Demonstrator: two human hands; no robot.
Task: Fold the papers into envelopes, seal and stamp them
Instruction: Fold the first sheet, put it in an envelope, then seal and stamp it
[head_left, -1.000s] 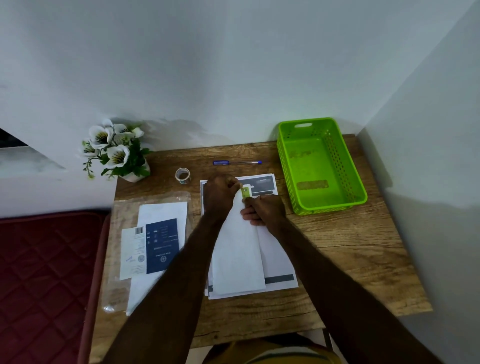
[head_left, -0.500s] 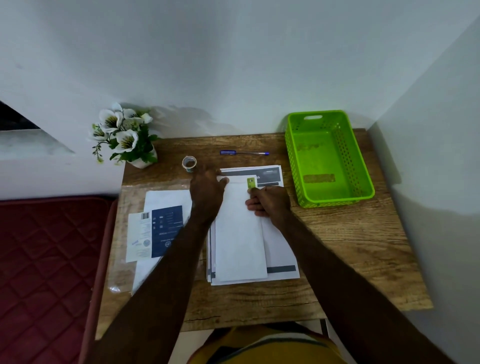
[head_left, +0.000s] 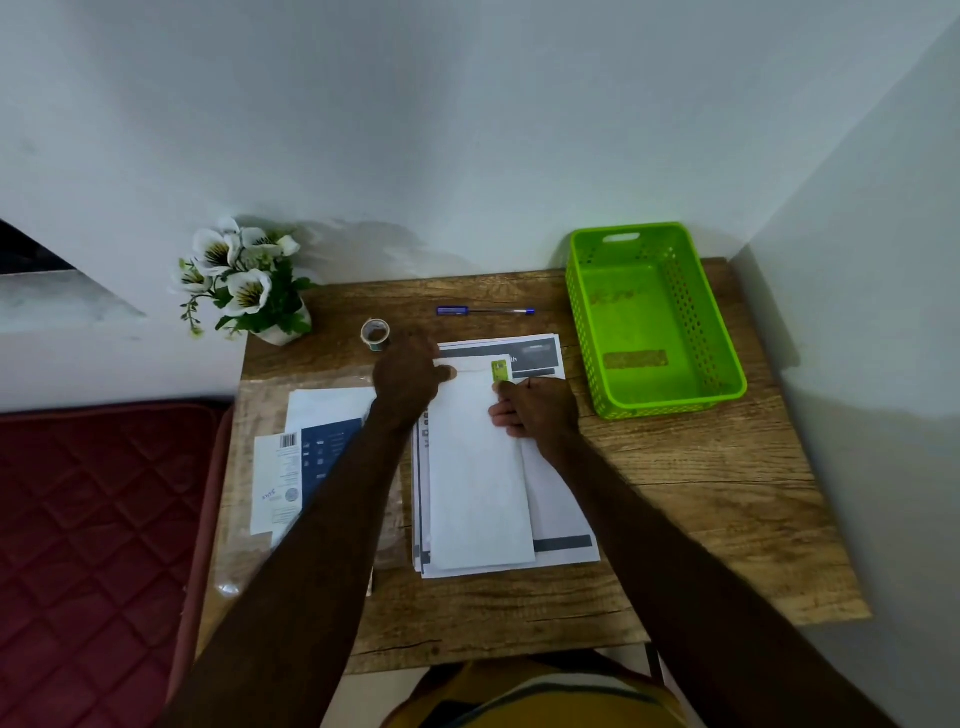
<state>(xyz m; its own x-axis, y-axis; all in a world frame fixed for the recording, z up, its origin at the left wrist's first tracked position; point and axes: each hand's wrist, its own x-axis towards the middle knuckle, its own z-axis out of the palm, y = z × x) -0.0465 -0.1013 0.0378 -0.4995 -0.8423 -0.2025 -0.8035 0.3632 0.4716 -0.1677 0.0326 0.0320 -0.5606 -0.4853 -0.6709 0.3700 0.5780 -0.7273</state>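
Envelope (head_left: 478, 467) (green stamp (head_left: 500, 370) on it) under both hands.

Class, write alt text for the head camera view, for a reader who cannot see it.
Two hands press a white envelope, green stamp at its far corner, onto stacked papers on a wooden table. A green basket stands right.

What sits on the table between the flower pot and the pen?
A small roll of tape sits between the flower pot and the pen, seen in the head view.
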